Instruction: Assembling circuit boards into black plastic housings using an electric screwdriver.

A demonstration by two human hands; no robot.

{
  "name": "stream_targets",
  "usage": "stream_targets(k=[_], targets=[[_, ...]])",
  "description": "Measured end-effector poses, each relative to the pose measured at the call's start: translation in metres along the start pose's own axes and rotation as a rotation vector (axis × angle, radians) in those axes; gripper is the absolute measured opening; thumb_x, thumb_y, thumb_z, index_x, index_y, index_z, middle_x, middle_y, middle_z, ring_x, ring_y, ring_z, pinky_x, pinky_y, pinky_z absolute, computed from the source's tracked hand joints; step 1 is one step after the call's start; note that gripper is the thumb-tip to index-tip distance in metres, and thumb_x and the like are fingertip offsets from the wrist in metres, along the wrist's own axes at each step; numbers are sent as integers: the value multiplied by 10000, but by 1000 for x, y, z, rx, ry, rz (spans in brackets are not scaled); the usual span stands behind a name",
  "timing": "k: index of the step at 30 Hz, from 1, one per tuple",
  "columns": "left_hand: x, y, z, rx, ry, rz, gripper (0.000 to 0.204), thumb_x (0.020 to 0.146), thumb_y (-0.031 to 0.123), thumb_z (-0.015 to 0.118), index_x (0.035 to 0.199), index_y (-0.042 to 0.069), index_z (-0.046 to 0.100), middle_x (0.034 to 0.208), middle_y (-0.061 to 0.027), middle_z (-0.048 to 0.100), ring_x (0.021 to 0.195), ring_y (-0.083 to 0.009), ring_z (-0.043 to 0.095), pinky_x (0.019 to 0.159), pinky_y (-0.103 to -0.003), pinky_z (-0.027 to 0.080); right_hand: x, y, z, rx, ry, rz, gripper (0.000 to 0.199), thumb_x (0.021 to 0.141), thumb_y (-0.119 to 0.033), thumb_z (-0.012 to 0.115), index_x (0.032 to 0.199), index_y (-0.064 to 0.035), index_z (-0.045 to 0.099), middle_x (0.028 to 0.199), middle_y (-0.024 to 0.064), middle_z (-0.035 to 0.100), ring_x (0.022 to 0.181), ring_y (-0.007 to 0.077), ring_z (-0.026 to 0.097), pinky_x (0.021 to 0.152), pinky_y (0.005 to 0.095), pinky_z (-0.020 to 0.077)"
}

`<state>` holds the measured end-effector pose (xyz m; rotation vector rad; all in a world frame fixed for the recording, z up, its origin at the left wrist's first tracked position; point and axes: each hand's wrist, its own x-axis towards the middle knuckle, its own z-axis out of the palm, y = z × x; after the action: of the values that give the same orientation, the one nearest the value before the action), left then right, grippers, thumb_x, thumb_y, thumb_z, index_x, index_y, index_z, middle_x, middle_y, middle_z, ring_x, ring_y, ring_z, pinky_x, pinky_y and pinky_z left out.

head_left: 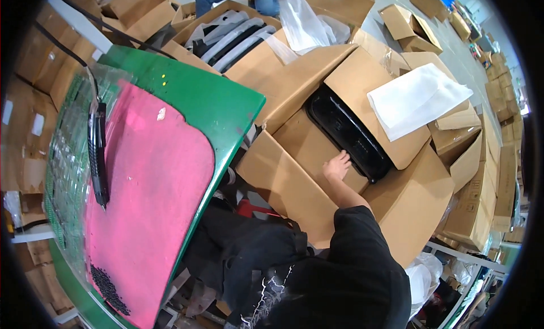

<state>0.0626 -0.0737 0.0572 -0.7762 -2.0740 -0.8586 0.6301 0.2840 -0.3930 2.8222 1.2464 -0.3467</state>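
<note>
The right hand (338, 166) rests on the near edge of a glossy black part (348, 134) lying inside a large open cardboard box (294, 187) — fingers loosely spread over it, not gripping. A white foam sheet (416, 99) lies on the box's far flap. Left of the box stands a green table (215, 102) with a pink mat (150, 198) — a black power screwdriver (98, 156) hangs above it.

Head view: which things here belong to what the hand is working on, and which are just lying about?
In hand:
right hand
black part
open carton

Lying about:
white foam sheet
screwdriver
pink mat
black screws
carton of grey parts
</note>
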Motion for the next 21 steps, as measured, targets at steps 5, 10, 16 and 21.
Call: stream_targets(k=[5,10,16,21], targets=[[0,10,2,-9,25,9,350,960,309,555,892,-9,684,1044,-139,649,1064,-280,576,894,-392,460,36,42,7,-101,170,-103,921,716,-261,781,1426,-41,236,1301,168,442,1235,318,424,1031,457,384],[1,10,8,-20,38,4,349,961,304,554,873,-8,684,1022,-136,651,1050,-278,580,885,-391,464,39,58,45,-296,-35,-229,320,860,-225,628,1144,-78,618,1173,76,604,1168,242,520,961,395,412],[-11,7,-20,-8,118,-54,349,963,298,553,851,-7,684,997,-134,653,1033,-275,585,874,-389,468,-30,10,48,-54,-463,-410,250,843,-191,619,1048,-55,667,1153,152,633,1095,334,616,926,433,512],[-14,5,-13,-4,-45,117,300,947,256,578,850,-9,678,978,-130,644,955,-250,592,824,-381,483,-18,57,-1,326,-341,-719,174,822,-160,643,900,-13,590,988,206,593,944,406,586,813,478,479]])
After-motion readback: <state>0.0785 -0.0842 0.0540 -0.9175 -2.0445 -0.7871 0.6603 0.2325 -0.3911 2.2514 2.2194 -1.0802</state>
